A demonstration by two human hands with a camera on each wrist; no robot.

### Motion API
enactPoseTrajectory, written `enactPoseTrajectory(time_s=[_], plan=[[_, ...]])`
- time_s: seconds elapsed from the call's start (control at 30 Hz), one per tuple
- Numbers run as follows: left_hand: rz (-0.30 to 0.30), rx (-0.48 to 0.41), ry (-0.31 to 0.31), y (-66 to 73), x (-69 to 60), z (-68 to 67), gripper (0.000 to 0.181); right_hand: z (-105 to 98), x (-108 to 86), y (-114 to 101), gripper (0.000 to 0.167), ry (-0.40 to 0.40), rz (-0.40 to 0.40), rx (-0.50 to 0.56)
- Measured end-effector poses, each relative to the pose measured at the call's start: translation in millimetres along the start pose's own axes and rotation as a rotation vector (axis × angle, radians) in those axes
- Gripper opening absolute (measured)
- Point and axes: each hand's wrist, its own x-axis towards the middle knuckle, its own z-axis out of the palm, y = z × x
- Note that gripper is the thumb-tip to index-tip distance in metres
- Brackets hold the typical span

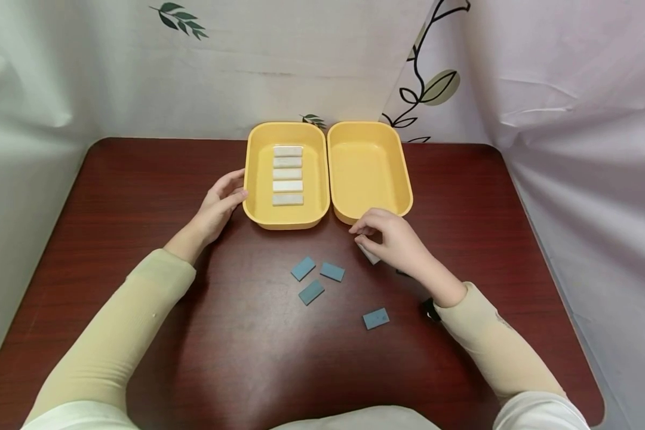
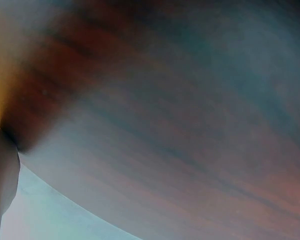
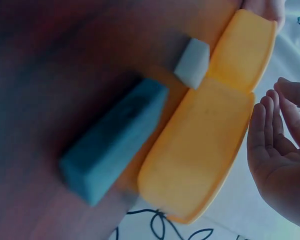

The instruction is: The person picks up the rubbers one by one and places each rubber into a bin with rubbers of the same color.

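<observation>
In the head view my left hand (image 1: pixel 212 209) touches the outer side of the left yellow bin (image 1: pixel 287 226), its thumb at the rim. My right hand (image 1: pixel 395 242) hovers just in front of the right yellow bin (image 1: pixel 373 173), above a white block (image 1: pixel 369 255) that it partly covers. The right wrist view has this hand (image 3: pixel 282 145) with bent fingers and nothing held, apart from the white block (image 3: pixel 194 62) on the table. Several white blocks (image 1: pixel 287 174) lie in a column inside the left bin; the right bin holds nothing.
Several blue blocks (image 1: pixel 311 292) lie on the dark red table (image 1: pixel 236 346) in front of the bins, one (image 1: pixel 375 318) farther to the right and nearer the body. A patterned white cloth (image 1: pixel 220 77) hangs behind the table. The left wrist view is mostly blurred.
</observation>
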Motion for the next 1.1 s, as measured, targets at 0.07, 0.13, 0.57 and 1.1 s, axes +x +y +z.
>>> enactPoseTrajectory(time_s=[0.07, 0.13, 0.57, 1.1], plan=[[-0.002, 0.004, -0.001, 0.0, 0.3, 0.2, 0.054, 0, -4.4, 4, 0.013, 0.006, 0.008, -0.011], [-0.005, 0.009, 0.0, 0.0, 0.5, 0.6, 0.054, -1, -8.7, 7, 0.014, 0.007, 0.022, -0.021], [-0.012, 0.021, 0.0, -0.1, 0.4, -0.2, 0.055, -4, -23.9, 24, 0.016, -0.02, 0.103, -0.033], [-0.009, 0.01, 0.003, 0.6, 0.0, 0.8, 0.055, -5, -29.5, 36, 0.025, -0.124, 0.213, 0.015]])
